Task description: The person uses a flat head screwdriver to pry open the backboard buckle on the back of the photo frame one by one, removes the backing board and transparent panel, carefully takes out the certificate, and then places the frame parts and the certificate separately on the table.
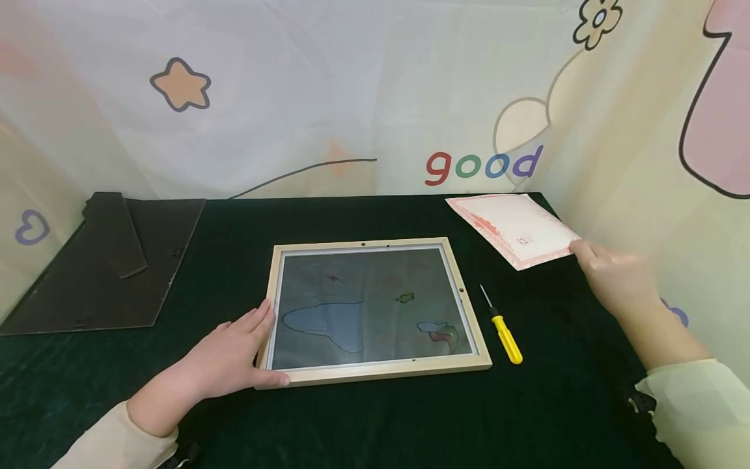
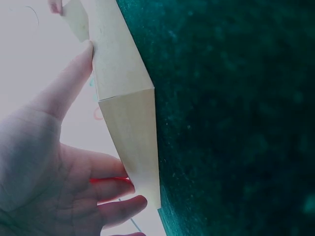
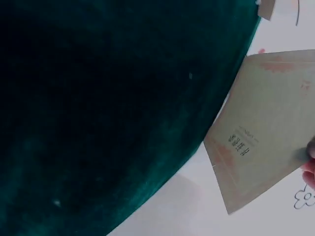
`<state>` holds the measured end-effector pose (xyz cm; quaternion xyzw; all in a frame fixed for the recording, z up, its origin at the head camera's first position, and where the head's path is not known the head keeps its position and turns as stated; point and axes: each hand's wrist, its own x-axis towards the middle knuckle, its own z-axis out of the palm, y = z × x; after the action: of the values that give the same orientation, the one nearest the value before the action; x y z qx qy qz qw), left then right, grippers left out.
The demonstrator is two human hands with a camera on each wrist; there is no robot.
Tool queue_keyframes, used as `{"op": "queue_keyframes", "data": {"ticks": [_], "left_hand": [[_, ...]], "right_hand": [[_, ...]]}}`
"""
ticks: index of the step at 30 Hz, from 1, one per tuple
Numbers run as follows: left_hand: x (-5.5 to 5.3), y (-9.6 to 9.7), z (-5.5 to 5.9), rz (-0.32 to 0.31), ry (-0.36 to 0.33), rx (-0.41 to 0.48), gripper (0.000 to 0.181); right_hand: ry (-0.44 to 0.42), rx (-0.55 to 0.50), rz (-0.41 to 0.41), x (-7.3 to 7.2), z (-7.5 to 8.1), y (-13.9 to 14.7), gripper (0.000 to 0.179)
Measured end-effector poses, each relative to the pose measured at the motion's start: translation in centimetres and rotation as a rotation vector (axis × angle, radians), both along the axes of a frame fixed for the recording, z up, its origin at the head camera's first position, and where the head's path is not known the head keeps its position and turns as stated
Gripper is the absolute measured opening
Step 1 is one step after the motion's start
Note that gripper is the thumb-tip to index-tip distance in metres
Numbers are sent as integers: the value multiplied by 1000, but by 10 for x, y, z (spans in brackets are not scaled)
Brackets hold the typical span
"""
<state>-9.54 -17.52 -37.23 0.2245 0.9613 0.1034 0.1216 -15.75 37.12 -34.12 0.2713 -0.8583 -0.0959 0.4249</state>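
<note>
A light wooden picture frame [image 1: 381, 372] lies in the middle of the dark green table, its glass-like pane [image 1: 375, 286] mirroring the backdrop. My left hand [image 1: 225, 361] rests on its near left corner, fingers stretched along the left side and thumb on the front edge. In the left wrist view, those fingertips touch the frame's outer corner [image 2: 130, 128]. At the back right, my right hand [image 1: 615, 277] pinches the near right corner of a white sheet with a red ornamental border [image 1: 515, 228], like a certificate. Small dark print shows on that sheet [image 3: 270, 108] in the right wrist view.
A screwdriver with a yellow handle [image 1: 506, 339] lies just right of the frame, tip pointing away. On the left lies a dark backing board [image 1: 70, 280] with a folding stand [image 1: 117, 234]. A patterned cloth backdrop [image 1: 305, 85] rises behind the table.
</note>
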Motion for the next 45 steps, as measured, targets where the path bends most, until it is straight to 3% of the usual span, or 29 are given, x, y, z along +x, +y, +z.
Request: {"op": "queue_keyframes", "data": {"ticks": [3,9,12,17,22,28,39,45], "left_hand": [[1,-1,0,10,-11,0,112],[1,-4,-4,11,-40,-6,116],[-1,-4,-5,13,-54,-9,117],[-2,-3,-3,16,-59,-8,116],[-2,-3,-2,15,-59,-7,114],[-3,-2,-2,13,-43,-13,115],[-4,-1,0,13,-45,-18,114],[-5,0,1,12,-55,-14,115]], "right_hand": [[-153,39,-45,3,-5,-2,12],[-645,153,-260,10,-7,-13,29],[-781,190,-320,10,-10,-15,36],[-857,170,-331,7,-17,-13,36],[-952,79,-328,4,-20,-10,31],[-982,91,-276,0,-23,-9,19],[-1110,78,-307,0,-21,-11,33],[-1147,-93,-244,5,-17,-27,36]]}}
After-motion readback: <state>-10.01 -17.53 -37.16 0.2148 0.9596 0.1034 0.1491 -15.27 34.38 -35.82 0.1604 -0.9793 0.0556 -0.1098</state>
